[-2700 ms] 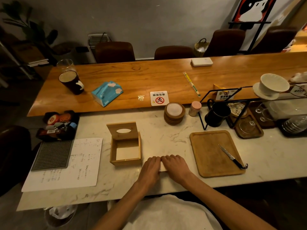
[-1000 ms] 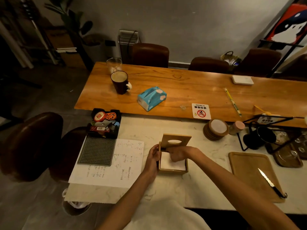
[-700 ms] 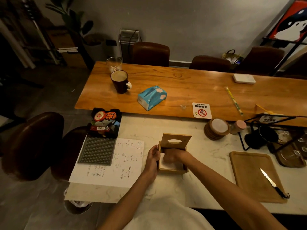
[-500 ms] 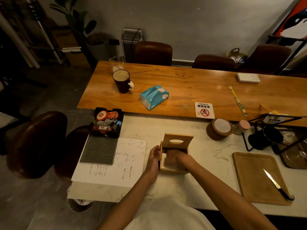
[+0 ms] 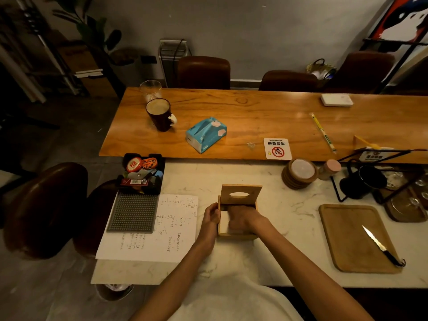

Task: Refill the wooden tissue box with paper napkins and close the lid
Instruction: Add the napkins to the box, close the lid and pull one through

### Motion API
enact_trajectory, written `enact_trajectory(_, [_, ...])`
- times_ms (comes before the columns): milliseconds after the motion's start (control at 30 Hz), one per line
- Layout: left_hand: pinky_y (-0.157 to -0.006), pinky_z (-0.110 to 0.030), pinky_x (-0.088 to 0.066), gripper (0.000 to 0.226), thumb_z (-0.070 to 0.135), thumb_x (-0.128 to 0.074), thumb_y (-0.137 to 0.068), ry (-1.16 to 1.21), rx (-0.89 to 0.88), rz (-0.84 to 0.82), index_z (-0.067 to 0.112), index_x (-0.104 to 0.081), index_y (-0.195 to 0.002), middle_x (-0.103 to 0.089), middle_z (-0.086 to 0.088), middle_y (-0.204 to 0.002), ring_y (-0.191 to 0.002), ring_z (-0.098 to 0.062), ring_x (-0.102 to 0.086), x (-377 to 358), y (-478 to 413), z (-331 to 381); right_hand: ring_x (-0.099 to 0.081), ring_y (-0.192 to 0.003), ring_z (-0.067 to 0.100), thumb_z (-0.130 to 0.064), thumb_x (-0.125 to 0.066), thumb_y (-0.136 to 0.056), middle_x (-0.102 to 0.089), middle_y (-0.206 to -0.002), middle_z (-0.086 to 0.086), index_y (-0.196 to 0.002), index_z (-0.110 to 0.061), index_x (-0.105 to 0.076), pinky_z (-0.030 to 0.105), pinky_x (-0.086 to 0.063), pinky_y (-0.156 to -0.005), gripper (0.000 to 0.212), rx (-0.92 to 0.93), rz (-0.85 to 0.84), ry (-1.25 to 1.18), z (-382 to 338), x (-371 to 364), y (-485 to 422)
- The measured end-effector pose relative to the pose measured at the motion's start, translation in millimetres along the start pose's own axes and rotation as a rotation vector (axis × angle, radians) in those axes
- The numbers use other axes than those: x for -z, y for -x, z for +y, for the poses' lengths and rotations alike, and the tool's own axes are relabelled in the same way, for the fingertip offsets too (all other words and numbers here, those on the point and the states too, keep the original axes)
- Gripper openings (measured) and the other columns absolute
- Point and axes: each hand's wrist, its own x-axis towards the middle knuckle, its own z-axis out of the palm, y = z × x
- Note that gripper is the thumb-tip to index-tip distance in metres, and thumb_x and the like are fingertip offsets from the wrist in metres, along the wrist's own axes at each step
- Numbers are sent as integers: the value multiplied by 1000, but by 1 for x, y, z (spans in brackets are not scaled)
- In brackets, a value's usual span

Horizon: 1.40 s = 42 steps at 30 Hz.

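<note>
**Napkins in, lid not yet down**

The wooden tissue box [image 5: 237, 235] sits on the marble bench [image 5: 289, 218], just right of a handwritten sheet of paper [image 5: 162, 230]. Its lid [image 5: 240, 194] stands upright at the far edge, oval slot facing the camera — so the box is open. The right hand [image 5: 240, 220] is down inside it, knuckles up and loosely curled, pressing on the white paper napkins [image 5: 224, 222], of which only a strip shows at the left of the opening. The left hand [image 5: 211, 220] is cupped against the box's left wall, steadying it.

Judging from this, step 1 of 2 is nearly done: napkins are in the box and being bedded down. How full the stack is cannot be told (the hand and dim light hide most of the inside), and it is unclear whether the fingers grip a napkin or merely press flat.

What is left — withdraw the right hand, perhaps feed a napkin toward the slot, and swing the lid shut.
</note>
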Motion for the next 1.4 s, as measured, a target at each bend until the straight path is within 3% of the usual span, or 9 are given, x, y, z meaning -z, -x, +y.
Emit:
enact_trajectory(167, [-80,-9,-49,37,18,-39,-103,-43,-17,-9,8,-41,-139,-53,-5,-131,-114,-13,-53,-1,2,1,-63,-101,26,-26,-48,-77,-66,-118,6,-126,-23,-57,36,-54,-86,49,-5,6,20,-4,1,1])
enact_trajectory(333, [-103,-30,-42,37,18,-41,-102,-68,-15,12,7,-43,-138,-52,-11,-138,-127,-23,-49,-1,2,2,-64,-95,24,-28,-53,-74,-67,-113,5,-123,-23,-58,37,-56,-84,50,11,13,-19,-6,1,2])
enact_trajectory(500, [-111,-37,-38,38,17,-41,-102,-70,-5,25,6,-42,-138,-51,-12,-139,-131,-25,-47,-2,4,4,-64,-93,24,-28,-55,-74,-66,-112,4,-126,-25,-55,35,-56,-80,52,37,28,7,-8,1,3])
enact_trajectory(700, [-111,-38,-39,37,19,-43,-102,-112,-9,23,7,-44,-137,-53,-11,-137,-129,-24,-49,-1,5,5,-60,-111,28,-24,-55,-81,-60,-129,6,-137,-27,-46,38,-53,-91,57,74,0,15,-8,4,5])
enact_trajectory(867, [-113,-40,-37,38,21,-43,-102,-143,-3,16,9,-43,-138,-52,-10,-138,-130,-23,-48,-1,7,6,-63,-100,27,-28,-54,-77,-65,-121,5,-131,-27,-52,39,-56,-86,53,57,-15,9,-10,5,5])
enact_trajectory(1033, [-110,-31,-36,40,21,-42,-102,-158,-8,13,9,-39,-140,-47,-9,-142,-132,-22,-44,0,9,8,-63,-95,25,-32,-55,-77,-65,-115,4,-125,-28,-54,38,-56,-83,48,68,-14,-14,-11,4,5])
enact_trajectory(1167, [-100,-23,-35,38,18,-42,-102,-245,-76,25,11,-30,-137,-41,-3,-132,-125,-18,-43,-5,14,16,-62,-104,28,-22,-58,-82,-63,-123,7,-131,-24,-50,36,-54,-87,50,94,56,22,-7,1,9])
enact_trajectory(1300, [-77,-10,-39,16,12,-44,-100,-517,-174,43,18,-37,-113,-44,-6,-120,-109,-20,-50,0,22,22,-57,-116,27,-17,-53,-91,-56,-136,5,-136,-26,-50,36,-51,-93,46,82,269,43,18,-7,36])
enact_trajectory(1400, [-86,-19,-44,23,16,-45,-99,-864,-174,-96,17,-47,-122,-39,-7,-136,-108,-18,-54,3,25,31,-53,-112,25,-33,-52,-93,-54,-127,6,-131,-24,-53,33,-47,-85,39,-119,350,197,39,-5,49])
